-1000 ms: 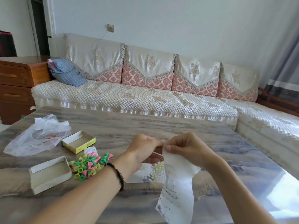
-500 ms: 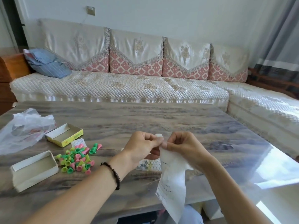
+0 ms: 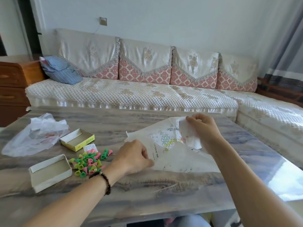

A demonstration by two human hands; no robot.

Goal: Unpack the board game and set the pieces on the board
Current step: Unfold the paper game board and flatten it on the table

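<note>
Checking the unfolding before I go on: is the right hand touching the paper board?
Touching. The head view shows the right hand pinching the raised far corner of the paper board.

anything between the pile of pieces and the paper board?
Only the left hand, which pinches the paper board's near edge, right of the pile of pieces. The right hand holds the far corner up, so the sheet isn't flat.

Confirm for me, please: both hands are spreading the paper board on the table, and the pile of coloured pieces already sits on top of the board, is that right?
Not quite. The head view shows the left hand and right hand spreading the paper board on the table, but the coloured pieces lie on the table beside the board, not on it.
</note>
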